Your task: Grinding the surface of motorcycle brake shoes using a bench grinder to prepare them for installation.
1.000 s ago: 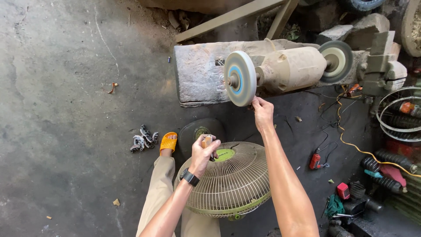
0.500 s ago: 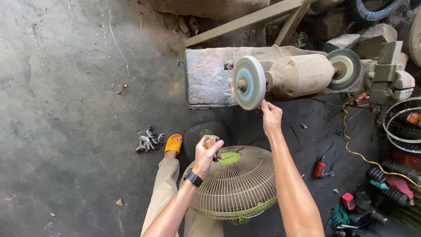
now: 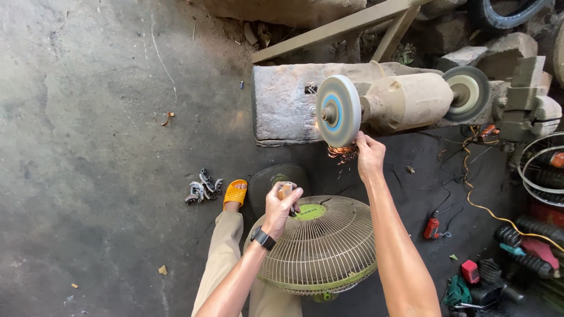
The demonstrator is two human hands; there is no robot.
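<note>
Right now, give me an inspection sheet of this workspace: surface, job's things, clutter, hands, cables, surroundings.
Surface: grey concrete floor, stained, with scattered debris.
Job's things: bench grinder on a stone block; sparks at the lower edge of its grinding wheel.
Clutter: fan guard, small metal parts, red tool.
Hands: right hand presses a small, hidden piece to the wheel; left hand holds a small object over the guard.
Cables: yellow cable and dark leads on the floor at right.
Surroundings: wooden beams, tyre.
</note>
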